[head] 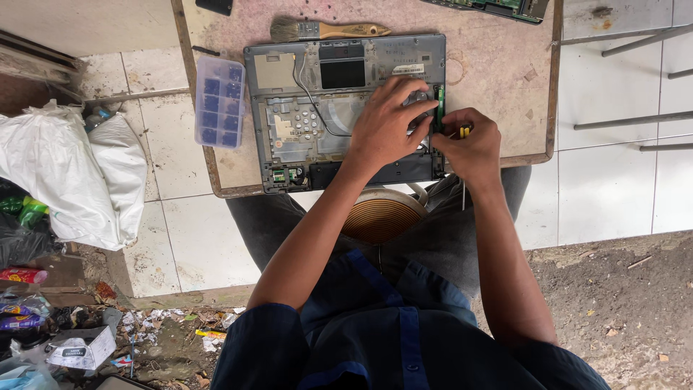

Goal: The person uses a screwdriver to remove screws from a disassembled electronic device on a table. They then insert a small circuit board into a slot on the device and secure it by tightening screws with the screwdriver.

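Note:
An opened grey laptop base (303,108) lies on a small worn table (491,65), its inner frame and a thin cable bare. My left hand (390,123) rests fingers spread on the right part of the base, beside a narrow green board (439,108) at its right edge. My right hand (469,144) is closed around a yellow and black screwdriver (463,132) at that same edge, touching my left hand. The screwdriver's shaft pokes out below my wrist.
A clear plastic parts box (219,101) with blue compartments sits left of the laptop. A paintbrush (328,30) lies behind it. A green circuit board (498,7) is at the table's far edge. White bags (79,173) and litter lie on the floor at left.

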